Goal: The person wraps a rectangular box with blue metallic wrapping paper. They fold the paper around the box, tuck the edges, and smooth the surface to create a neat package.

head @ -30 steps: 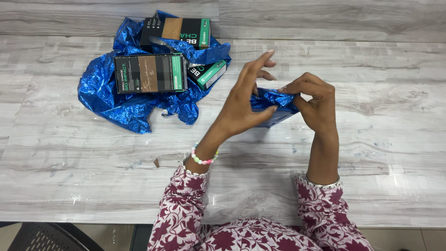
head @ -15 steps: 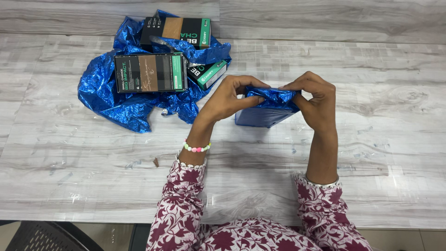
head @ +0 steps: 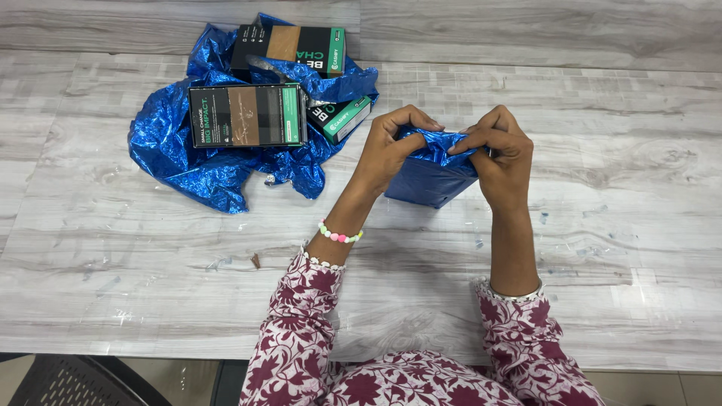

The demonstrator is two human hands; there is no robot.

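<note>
head view: grey wood-grain table (head: 587, 248), perhaps scuffed.

Left hand (head: 391, 154) and right hand (head: 496, 154) pinch blue foil atop a wrapped box (head: 429, 180).

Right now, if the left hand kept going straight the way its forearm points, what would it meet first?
The left hand points up and right across the table, already touching the blue foil-wrapped box. Beyond that, probably the right hand pinching the same foil.

Maroon floral sleeves (head: 301, 331), beaded bracelet (head: 340, 234)
</note>
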